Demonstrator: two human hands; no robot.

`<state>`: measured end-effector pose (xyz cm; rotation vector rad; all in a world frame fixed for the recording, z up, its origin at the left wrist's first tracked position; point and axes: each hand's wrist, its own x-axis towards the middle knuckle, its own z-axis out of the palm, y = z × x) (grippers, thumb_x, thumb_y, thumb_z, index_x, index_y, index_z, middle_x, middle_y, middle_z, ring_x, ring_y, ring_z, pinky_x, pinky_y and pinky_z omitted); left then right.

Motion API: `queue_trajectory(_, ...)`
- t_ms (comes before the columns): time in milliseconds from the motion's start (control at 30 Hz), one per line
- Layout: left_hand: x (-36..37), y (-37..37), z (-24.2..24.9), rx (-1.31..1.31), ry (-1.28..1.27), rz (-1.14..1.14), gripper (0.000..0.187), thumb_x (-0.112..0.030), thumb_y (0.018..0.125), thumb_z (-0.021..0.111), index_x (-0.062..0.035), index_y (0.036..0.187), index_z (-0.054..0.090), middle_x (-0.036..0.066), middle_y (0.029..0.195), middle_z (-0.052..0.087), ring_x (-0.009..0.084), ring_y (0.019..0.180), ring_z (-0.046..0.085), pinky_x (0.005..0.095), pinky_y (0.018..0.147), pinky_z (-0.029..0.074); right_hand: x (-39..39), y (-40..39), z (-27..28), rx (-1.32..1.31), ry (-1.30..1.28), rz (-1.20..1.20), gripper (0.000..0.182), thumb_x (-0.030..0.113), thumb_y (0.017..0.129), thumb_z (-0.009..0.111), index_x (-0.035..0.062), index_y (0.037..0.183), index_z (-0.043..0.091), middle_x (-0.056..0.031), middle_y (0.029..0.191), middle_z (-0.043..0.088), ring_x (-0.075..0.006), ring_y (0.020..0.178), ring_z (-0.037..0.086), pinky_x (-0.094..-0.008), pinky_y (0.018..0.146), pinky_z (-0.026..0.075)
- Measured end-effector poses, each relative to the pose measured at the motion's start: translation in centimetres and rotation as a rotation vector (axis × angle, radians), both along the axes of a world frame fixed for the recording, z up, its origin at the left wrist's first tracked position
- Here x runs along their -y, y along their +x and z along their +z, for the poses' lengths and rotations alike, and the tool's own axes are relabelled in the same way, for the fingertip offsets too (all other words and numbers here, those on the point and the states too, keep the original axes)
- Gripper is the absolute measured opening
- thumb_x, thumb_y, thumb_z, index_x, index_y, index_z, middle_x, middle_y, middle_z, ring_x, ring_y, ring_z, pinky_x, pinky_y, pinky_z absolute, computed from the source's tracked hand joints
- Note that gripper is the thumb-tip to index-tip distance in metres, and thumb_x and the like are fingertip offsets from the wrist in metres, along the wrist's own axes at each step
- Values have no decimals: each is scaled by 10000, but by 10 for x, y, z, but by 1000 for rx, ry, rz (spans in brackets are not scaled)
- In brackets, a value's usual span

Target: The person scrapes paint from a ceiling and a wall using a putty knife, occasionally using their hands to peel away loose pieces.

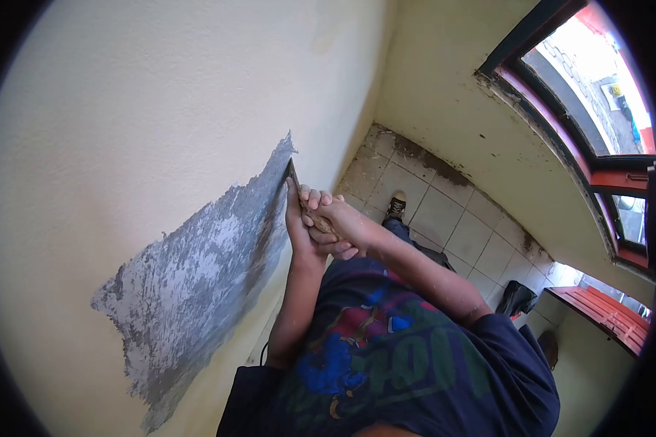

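A scraper (293, 172) with a dark blade and a pale brown handle is held in both hands, its tip against the wall at the upper right edge of a bare grey patch (204, 262). My left hand (302, 234) is closed round the handle from the left, one finger stretched along the blade. From the right, my right hand (344, 220) wraps over the handle and my left hand's fingers. Pale specks dot the right hand and forearm. Cream paint (124, 146) surrounds the patch. Part of the handle is hidden by the fingers.
A tiled floor (430, 211) with dirt along its edges lies below. One shoe (396, 207) shows there, and a dark item (516, 297) lies farther right. A dark-framed window (561, 109) is at the upper right, with a red slatted panel (605, 317) below it.
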<state>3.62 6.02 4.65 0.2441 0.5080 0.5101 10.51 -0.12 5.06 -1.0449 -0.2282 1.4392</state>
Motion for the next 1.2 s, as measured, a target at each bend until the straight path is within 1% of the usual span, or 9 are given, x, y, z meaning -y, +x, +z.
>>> queue_trajectory(233,-7,6,-18,-61,-15,52,410,-504,937,408,-169,706,457,-35,607,455,155,675,508,402,822,427,6,5,-4,413,11,116,257,329,900,311,123,862,460,4,738,474,-101,665,465,-234,765,390)
queue_trajectory(300,-3,12,-22,-95,2,70,403,-500,933,423,-173,700,449,-35,605,444,152,680,503,405,823,428,2,11,-13,-197,-94,162,245,327,899,309,142,875,467,11,767,478,-84,694,455,-221,816,358)
queue_trajectory(500,-7,18,-16,-52,9,55,419,-510,930,420,-163,696,443,-25,606,435,155,676,495,408,830,431,0,15,-23,352,57,107,89,232,870,423,147,857,446,2,796,480,-88,596,435,-222,679,400)
queue_trajectory(567,4,29,6,-155,16,96,439,-531,926,408,-163,689,438,-24,593,434,157,663,496,408,812,443,11,34,6,-351,-95,214,109,252,872,408,151,869,449,4,802,475,-93,642,443,-240,856,343)
queue_trajectory(700,8,21,25,-38,72,120,436,-520,929,413,-159,687,440,-15,579,431,170,649,498,420,804,455,9,20,9,178,82,109,145,276,890,395,151,842,447,16,625,414,-59,418,360,-202,406,346)
queue_trajectory(767,5,33,2,-237,29,128,434,-512,926,428,-153,683,435,-13,596,438,175,668,499,422,810,452,12,44,10,-510,41,301,175,277,910,367,127,835,417,35,520,339,-50,275,206,-198,234,158)
queue_trajectory(967,11,16,22,-168,44,161,411,-495,924,447,-139,719,445,-8,640,462,179,713,507,412,839,443,11,25,28,-171,51,88,94,193,901,363,130,856,416,-2,590,411,-38,322,255,-183,232,188)
queue_trajectory(1100,8,23,3,-267,21,125,410,-505,924,438,-143,732,463,-13,633,464,173,721,513,406,826,449,10,31,-22,-757,322,401,142,247,892,373,135,923,455,-16,711,469,-58,433,371,-187,348,320)
queue_trajectory(1200,13,16,22,-150,31,128,420,-504,924,438,-140,717,460,-4,648,468,177,728,514,401,827,450,13,27,33,-239,8,196,174,284,895,392,116,860,421,-10,552,397,-49,305,249,-224,234,199)
